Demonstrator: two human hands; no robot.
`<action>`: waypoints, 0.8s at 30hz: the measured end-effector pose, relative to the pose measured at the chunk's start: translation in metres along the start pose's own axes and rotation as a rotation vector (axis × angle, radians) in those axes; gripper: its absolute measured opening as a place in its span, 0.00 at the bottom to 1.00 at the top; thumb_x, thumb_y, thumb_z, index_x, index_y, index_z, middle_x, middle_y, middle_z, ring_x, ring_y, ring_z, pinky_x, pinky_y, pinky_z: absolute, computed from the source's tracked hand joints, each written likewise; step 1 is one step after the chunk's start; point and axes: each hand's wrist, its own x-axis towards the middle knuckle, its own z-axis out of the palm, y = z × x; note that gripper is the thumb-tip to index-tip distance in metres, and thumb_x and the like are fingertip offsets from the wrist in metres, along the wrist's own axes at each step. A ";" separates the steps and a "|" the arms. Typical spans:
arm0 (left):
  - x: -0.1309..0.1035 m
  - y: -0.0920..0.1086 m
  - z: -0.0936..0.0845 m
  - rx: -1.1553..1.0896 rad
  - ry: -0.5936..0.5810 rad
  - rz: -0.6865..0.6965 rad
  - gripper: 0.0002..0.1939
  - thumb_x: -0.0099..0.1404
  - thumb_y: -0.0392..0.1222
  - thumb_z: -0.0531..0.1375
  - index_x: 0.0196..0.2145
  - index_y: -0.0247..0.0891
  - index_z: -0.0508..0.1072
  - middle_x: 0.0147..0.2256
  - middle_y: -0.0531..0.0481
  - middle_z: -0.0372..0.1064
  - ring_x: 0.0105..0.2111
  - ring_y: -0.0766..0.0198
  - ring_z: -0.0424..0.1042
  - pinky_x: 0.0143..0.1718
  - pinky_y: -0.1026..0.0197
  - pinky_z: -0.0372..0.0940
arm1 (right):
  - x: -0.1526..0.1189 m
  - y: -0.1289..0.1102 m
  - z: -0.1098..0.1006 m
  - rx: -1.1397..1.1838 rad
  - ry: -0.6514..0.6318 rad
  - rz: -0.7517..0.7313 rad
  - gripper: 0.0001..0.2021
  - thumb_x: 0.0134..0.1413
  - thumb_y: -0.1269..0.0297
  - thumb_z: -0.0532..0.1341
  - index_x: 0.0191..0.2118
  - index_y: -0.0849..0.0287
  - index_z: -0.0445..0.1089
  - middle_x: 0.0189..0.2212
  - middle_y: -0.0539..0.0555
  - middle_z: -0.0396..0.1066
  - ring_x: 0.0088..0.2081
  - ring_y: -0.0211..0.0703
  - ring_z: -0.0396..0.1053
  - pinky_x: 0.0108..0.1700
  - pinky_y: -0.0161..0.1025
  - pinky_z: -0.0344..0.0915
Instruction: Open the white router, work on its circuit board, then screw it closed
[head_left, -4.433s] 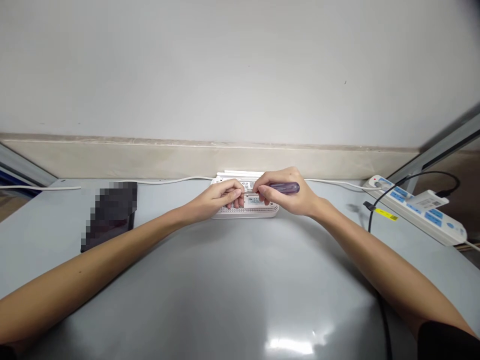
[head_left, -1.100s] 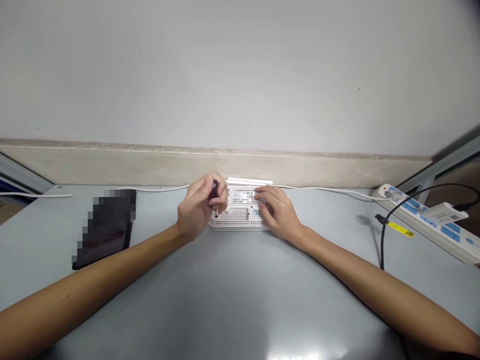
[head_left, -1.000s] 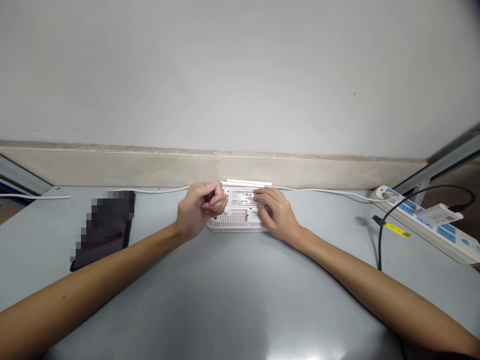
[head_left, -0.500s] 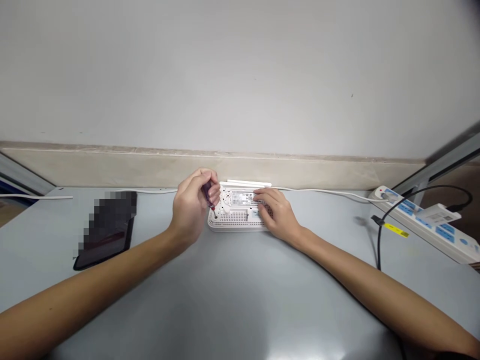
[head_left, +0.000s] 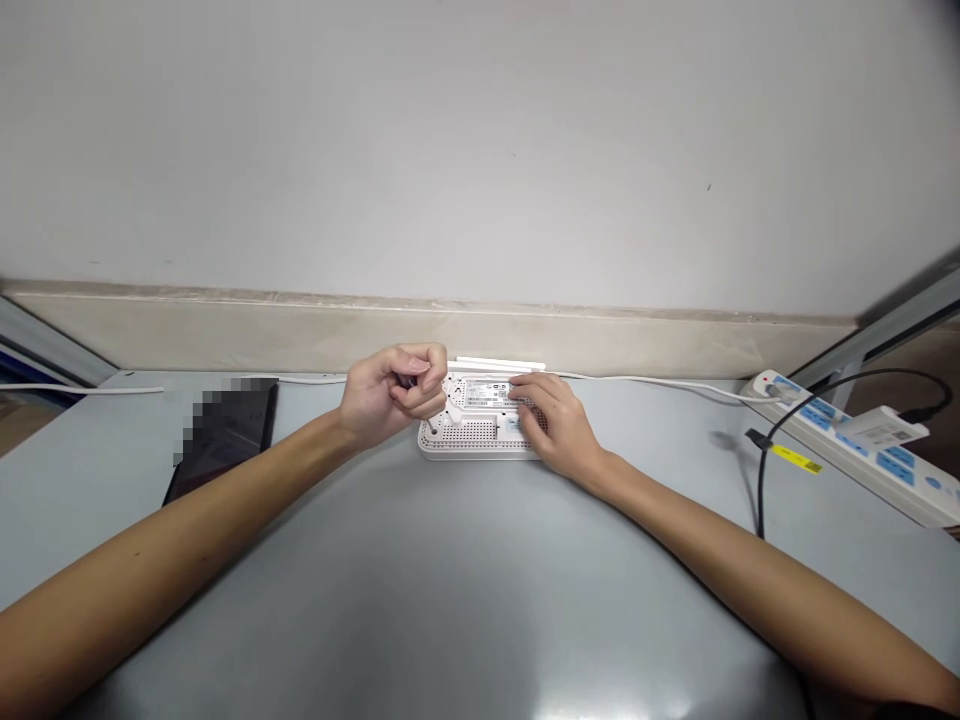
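A white router (head_left: 466,434) lies on the table with its label side up and its antennas along the far side. My left hand (head_left: 397,392) is closed around a screwdriver (head_left: 406,381), most of which the fingers hide. Its thin shaft points down at the screw hole in the router's near left corner; whether the tip sits in a screw cannot be made out. My right hand (head_left: 556,425) rests on the router's right part, fingers stretched out over the label and the vented casing.
A dark tablet-like device (head_left: 236,420), partly blurred out, lies on the left. At the right, a white power strip (head_left: 862,440) holds a plugged-in adapter (head_left: 877,428). A black cable (head_left: 760,490) with a yellow tag loops there. White cable (head_left: 660,383) runs along the wall.
My left hand has rolled over around the screwdriver, its wrist and forearm rising slightly, so the handle is now mostly hidden. My right hand stays on the router.
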 end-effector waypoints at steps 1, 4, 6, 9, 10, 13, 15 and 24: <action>-0.001 -0.002 0.002 -0.017 0.014 0.013 0.10 0.50 0.45 0.58 0.17 0.40 0.65 0.11 0.60 0.32 0.13 0.72 0.37 0.17 0.64 0.40 | 0.000 0.000 0.000 -0.001 0.000 0.000 0.11 0.58 0.73 0.53 0.42 0.59 0.70 0.45 0.59 0.72 0.50 0.50 0.67 0.52 0.51 0.64; -0.002 -0.004 0.005 -0.051 0.020 0.030 0.09 0.52 0.43 0.57 0.18 0.39 0.65 0.12 0.60 0.33 0.14 0.72 0.37 0.18 0.65 0.40 | 0.000 0.001 0.001 -0.003 0.000 -0.009 0.11 0.57 0.74 0.52 0.42 0.58 0.69 0.44 0.59 0.72 0.49 0.49 0.67 0.52 0.51 0.64; -0.002 -0.005 0.007 -0.059 0.038 0.039 0.09 0.53 0.42 0.56 0.18 0.39 0.65 0.12 0.60 0.33 0.14 0.72 0.37 0.18 0.64 0.40 | -0.001 0.001 0.001 0.002 -0.002 -0.022 0.12 0.57 0.76 0.52 0.40 0.57 0.69 0.44 0.58 0.72 0.48 0.49 0.67 0.51 0.50 0.64; -0.002 -0.004 0.007 -0.053 0.060 0.045 0.10 0.53 0.42 0.57 0.17 0.39 0.64 0.12 0.60 0.34 0.14 0.72 0.36 0.18 0.64 0.39 | -0.001 0.001 0.001 0.007 -0.026 -0.051 0.12 0.56 0.77 0.51 0.37 0.56 0.68 0.44 0.57 0.73 0.48 0.48 0.68 0.50 0.50 0.65; -0.002 -0.004 0.007 -0.053 0.056 0.045 0.10 0.53 0.42 0.57 0.17 0.39 0.63 0.12 0.60 0.34 0.14 0.72 0.36 0.18 0.64 0.39 | 0.000 0.001 0.000 0.006 -0.039 -0.060 0.12 0.56 0.77 0.50 0.37 0.56 0.68 0.43 0.57 0.73 0.47 0.48 0.68 0.49 0.49 0.65; -0.002 -0.004 0.006 -0.054 0.028 0.039 0.10 0.53 0.42 0.57 0.17 0.40 0.63 0.12 0.60 0.33 0.13 0.72 0.36 0.18 0.64 0.39 | 0.004 0.003 -0.004 -0.011 -0.088 -0.076 0.10 0.60 0.75 0.52 0.38 0.57 0.69 0.41 0.56 0.74 0.44 0.48 0.68 0.47 0.48 0.66; -0.002 -0.004 0.006 -0.054 0.019 0.031 0.10 0.53 0.42 0.56 0.17 0.40 0.63 0.12 0.60 0.33 0.13 0.72 0.36 0.18 0.64 0.39 | 0.008 0.005 -0.007 -0.023 -0.126 -0.079 0.06 0.62 0.70 0.56 0.39 0.57 0.70 0.37 0.56 0.75 0.41 0.48 0.69 0.44 0.46 0.66; -0.001 -0.005 0.007 -0.058 0.020 0.040 0.10 0.55 0.40 0.55 0.18 0.39 0.63 0.13 0.60 0.33 0.14 0.72 0.36 0.17 0.64 0.38 | 0.023 0.004 -0.010 -0.128 -0.231 -0.012 0.03 0.58 0.68 0.63 0.33 0.58 0.72 0.32 0.55 0.74 0.36 0.46 0.68 0.39 0.42 0.66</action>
